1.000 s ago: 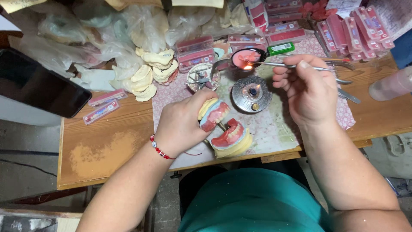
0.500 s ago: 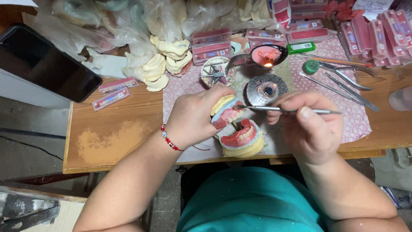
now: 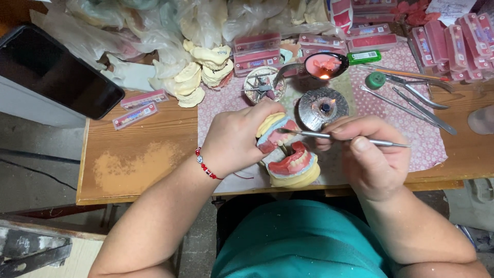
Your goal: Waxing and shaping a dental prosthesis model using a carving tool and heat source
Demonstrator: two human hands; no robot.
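Left hand (image 3: 234,139): closed around pink wax denture model on cream plaster cast (image 3: 288,154), at table's near edge.
Right hand (image 3: 368,154): fingers pinched together on thin metal carving tool (image 3: 345,138), just right of model.
Tool axis: roughly level, left-right; tip pointing left, touching upper pink wax.
Small round dish (image 3: 263,85): beyond left hand, holding metal burs.
Round metal burner (image 3: 323,108): just past model, small flame inside.
Flat pink boxes (image 3: 257,51): farther back.
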